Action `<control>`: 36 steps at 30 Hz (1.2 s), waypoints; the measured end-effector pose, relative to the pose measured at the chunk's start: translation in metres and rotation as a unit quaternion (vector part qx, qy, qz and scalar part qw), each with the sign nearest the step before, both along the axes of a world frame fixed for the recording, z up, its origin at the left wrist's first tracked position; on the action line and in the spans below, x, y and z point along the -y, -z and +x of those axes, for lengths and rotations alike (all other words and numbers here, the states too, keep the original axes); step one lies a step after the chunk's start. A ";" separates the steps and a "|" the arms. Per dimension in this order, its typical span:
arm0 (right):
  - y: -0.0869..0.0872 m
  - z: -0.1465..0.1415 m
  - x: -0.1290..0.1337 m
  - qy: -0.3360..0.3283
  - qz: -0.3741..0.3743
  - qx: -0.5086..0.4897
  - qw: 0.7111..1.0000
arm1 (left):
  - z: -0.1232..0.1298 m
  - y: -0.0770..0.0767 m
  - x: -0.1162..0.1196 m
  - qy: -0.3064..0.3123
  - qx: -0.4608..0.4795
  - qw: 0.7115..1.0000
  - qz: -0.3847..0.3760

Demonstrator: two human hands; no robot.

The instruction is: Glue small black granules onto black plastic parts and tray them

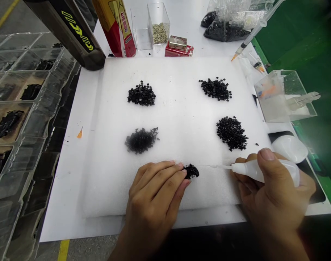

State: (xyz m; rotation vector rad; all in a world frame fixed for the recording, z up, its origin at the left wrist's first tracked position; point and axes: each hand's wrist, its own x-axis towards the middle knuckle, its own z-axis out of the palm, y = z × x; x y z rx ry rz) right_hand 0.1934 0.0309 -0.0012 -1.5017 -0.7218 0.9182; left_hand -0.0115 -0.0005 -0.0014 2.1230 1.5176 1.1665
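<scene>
My left hand rests near the front of a white foam pad, fingers closed on a small black moulded part. Only the right end of that part shows; my fingers cover the rest. In my right hand is a white squeeze bottle, lying nearly level with its thin nozzle pointing left at the black part. A gap separates the nozzle tip from the part. Small black pieces lie on the pad in separate piles, such as the near right pile and the near left pile.
A dark bottle, a red and yellow carton and clear boxes stand along the back. Clear compartment trays holding black parts are at left. A syringe, a clear bin and a white rounded object are at right.
</scene>
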 end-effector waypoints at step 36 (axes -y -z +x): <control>-0.012 -0.014 -0.004 0.004 0.024 -0.017 1.000 | 0.001 -0.001 0.001 -0.001 0.019 1.000 -0.011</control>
